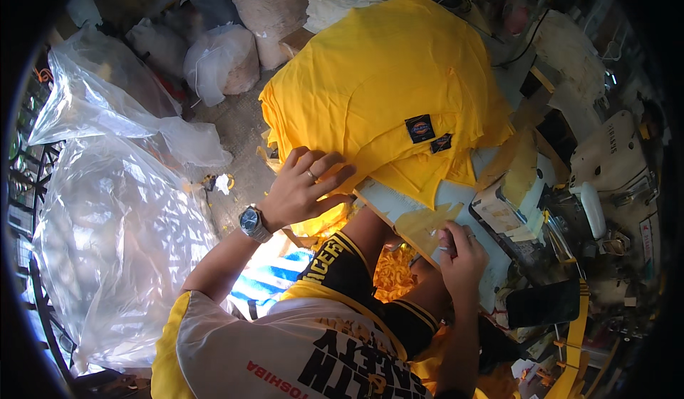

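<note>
A heaped stack of yellow shirts (pixel 377 71) lies on the grey work table in front of me, with dark square neck labels (pixel 420 130) showing near its right side. My left hand (pixel 310 185), with a ring and a wristwatch, rests at the stack's near left edge. Its fingers are spread and hold nothing. Lower and to the right, my right hand (pixel 463 253) is closed over the table's near part. A small pale thing shows at its fingertips, too small to name. Beneath that hand, a flat yellowish patch (pixel 427 221) covers part of the tabletop (pixel 491 260).
Sewing machines (pixel 613 157) stand along the right, with a dark flat phone-like slab (pixel 545 305) and a yellow strip (pixel 576 349) nearby. Big clear plastic bags (pixel 121 242) fill the left side. Stuffed sacks (pixel 222 60) stand behind. Yellow scraps (pixel 395 271) lie below my legs.
</note>
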A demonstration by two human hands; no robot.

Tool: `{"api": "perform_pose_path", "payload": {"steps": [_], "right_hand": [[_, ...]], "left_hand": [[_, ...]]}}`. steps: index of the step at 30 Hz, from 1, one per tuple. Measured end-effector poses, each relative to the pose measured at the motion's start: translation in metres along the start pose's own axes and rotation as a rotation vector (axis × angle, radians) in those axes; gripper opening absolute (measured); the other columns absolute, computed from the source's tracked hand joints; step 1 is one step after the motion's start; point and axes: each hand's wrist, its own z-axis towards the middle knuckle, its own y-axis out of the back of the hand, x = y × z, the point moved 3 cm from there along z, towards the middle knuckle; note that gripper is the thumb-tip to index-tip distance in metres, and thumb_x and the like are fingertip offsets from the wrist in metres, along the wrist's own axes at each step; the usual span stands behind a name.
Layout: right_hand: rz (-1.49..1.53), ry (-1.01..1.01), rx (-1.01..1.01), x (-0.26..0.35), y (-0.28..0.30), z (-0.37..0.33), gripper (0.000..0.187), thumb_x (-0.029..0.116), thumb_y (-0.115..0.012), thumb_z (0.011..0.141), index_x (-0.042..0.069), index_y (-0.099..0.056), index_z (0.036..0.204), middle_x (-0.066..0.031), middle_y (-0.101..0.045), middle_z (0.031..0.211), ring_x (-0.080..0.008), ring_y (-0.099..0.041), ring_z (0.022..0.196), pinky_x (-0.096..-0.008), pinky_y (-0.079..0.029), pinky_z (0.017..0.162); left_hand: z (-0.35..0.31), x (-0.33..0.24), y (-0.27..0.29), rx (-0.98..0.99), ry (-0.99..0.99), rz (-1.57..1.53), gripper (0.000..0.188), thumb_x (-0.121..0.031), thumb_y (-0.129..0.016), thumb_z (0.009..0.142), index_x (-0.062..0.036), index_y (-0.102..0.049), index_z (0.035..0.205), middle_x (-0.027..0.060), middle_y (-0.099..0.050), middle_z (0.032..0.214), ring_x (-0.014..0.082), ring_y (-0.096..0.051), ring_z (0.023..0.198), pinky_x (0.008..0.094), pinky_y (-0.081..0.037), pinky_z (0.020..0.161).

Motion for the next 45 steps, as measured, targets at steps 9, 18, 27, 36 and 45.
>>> {"api": "perform_pose_path", "payload": {"steps": [9,18,27,36,45], "right_hand": [[0.103,-0.066,0.068,0.001,0.005,0.001,0.023,0.013,-0.063,0.085,0.007,-0.060,0.107,-0.0111,-0.062,0.085,-0.0334,-0.061,0.069,-0.0436,-0.048,0.063],[0.243,0.324,0.163,0.085,-0.030,0.061,0.021,0.013,-0.064,0.086,0.001,-0.057,0.102,-0.0124,-0.060,0.094,-0.0301,-0.061,0.084,-0.0390,-0.050,0.067],[0.334,0.476,0.114,0.119,-0.058,0.070,0.014,0.010,-0.065,0.085,0.006,-0.054,0.093,-0.0085,-0.054,0.081,-0.0285,-0.061,0.069,-0.0390,-0.048,0.057],[0.580,-0.074,0.228,0.049,0.015,0.019,0.022,0.011,-0.071,0.084,-0.001,-0.062,0.100,-0.0086,-0.063,0.083,-0.0215,-0.063,0.069,-0.0298,-0.049,0.059],[1.629,-0.502,0.321,0.034,-0.040,0.102,0.031,0.029,-0.064,0.093,0.004,-0.060,0.110,-0.0022,-0.065,0.083,-0.0035,-0.050,0.059,-0.0197,-0.040,0.054]], "left_hand": [[0.003,0.001,-0.002,0.117,-0.026,-0.077,0.027,-0.006,-0.073,0.071,-0.0063,-0.069,0.098,0.0072,-0.061,0.102,0.0243,-0.055,0.086,0.0363,-0.045,0.076],[-0.017,-0.033,0.010,-0.266,0.214,-0.136,0.017,0.002,-0.071,0.069,-0.0049,-0.064,0.083,0.0059,-0.057,0.073,0.0234,-0.054,0.068,0.0345,-0.040,0.061],[-0.036,-0.055,0.008,-0.186,0.063,-0.382,0.027,0.000,-0.067,0.076,-0.0034,-0.062,0.103,0.0106,-0.060,0.095,0.0276,-0.057,0.081,0.0370,-0.045,0.071],[0.007,0.020,-0.011,0.022,0.186,-0.280,0.018,-0.005,-0.071,0.078,-0.0071,-0.069,0.095,0.0050,-0.064,0.100,0.0257,-0.056,0.093,0.0372,-0.044,0.084],[0.078,0.013,0.060,-0.140,0.456,-0.932,0.018,-0.015,-0.061,0.095,0.0028,-0.063,0.096,-0.0005,-0.062,0.081,0.0040,-0.052,0.072,0.0211,-0.042,0.066]]}}
